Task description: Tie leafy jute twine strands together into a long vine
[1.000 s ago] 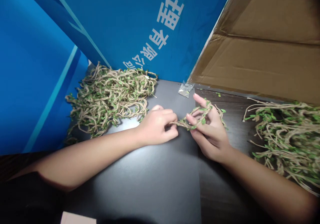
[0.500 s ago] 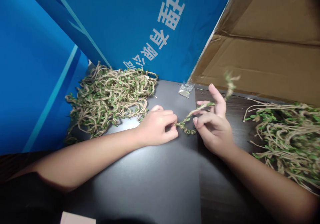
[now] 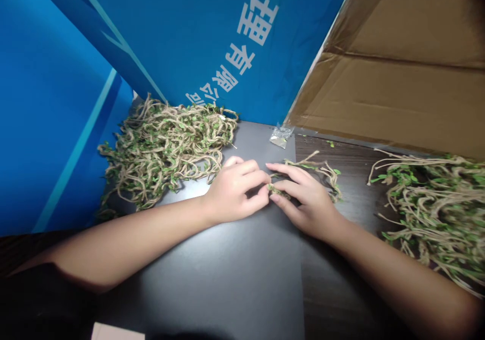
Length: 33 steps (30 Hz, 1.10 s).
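My left hand point(image 3: 240, 188) is closed, its thumb and forefinger pinching one end of a leafy twine strand point(image 3: 332, 178). This strand is tan jute-like cord with small green leaves. Close beside those fingertips, my right hand point(image 3: 303, 196) is curved over the strand, its thumb and fingers on the cord. The strand's loose part comes out behind the right hand and curls over the table. On the left lies a large tangled pile of leafy twine point(image 3: 170, 148). Another pile of leafy twine point(image 3: 443, 208), with straight loose ends, lies at the right.
A small clear plastic packet point(image 3: 281, 136) lies at the back of the grey mat point(image 3: 227, 274). Dark wood tabletop point(image 3: 333, 284) shows to the right. Blue panels point(image 3: 189, 32) and a cardboard sheet point(image 3: 401, 87) stand behind. A pale box corner point(image 3: 117, 332) shows at the front edge.
My right hand has come down and left to meet the left fingertips. The strand's free end, raised before, now lies behind the right hand. My left hand has stayed in place.
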{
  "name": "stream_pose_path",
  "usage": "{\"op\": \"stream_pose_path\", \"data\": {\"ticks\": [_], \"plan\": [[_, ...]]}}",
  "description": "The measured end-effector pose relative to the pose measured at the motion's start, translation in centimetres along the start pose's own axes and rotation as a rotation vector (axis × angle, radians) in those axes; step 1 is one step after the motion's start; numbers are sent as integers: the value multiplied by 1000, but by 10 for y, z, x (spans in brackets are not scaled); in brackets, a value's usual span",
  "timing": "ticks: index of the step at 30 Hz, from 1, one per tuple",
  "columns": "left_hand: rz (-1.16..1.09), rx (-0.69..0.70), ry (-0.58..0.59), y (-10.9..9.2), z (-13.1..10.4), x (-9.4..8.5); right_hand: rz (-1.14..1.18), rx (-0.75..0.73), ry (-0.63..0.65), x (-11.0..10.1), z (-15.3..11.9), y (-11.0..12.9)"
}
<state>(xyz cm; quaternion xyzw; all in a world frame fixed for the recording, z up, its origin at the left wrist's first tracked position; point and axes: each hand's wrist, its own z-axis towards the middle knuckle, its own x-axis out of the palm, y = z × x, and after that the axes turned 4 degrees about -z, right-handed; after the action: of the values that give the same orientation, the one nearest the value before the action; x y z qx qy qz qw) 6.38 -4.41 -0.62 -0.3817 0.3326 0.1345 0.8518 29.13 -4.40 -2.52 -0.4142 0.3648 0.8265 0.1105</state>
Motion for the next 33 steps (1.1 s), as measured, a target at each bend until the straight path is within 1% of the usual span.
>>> {"op": "stream_pose_path", "data": {"ticks": [3,7,9,11,14,16,21,24,29,33], "plan": [[-66,-2,8,0,1,0,-21,17,-37,3,0,-3],[-126,16,135,1,2,1,-149,59,-194,0,2,-3],[-139,14,173,2,1,2,-168,74,-237,-1,3,-3],[-144,-14,147,3,-1,3,-109,85,-231,-2,3,-3],[-137,-78,39,3,-3,4,-17,106,-206,-2,3,-2],[-124,-117,-12,3,-3,4,11,118,-200,-2,3,0],[-61,-216,-67,2,0,0,39,98,-167,0,2,2],[-60,-243,-83,1,2,-2,33,91,-150,1,1,3],[-54,-224,-57,1,2,-2,9,101,-92,0,-1,4],[-82,-248,-53,2,-1,-1,-5,99,-47,1,-2,5]]}}
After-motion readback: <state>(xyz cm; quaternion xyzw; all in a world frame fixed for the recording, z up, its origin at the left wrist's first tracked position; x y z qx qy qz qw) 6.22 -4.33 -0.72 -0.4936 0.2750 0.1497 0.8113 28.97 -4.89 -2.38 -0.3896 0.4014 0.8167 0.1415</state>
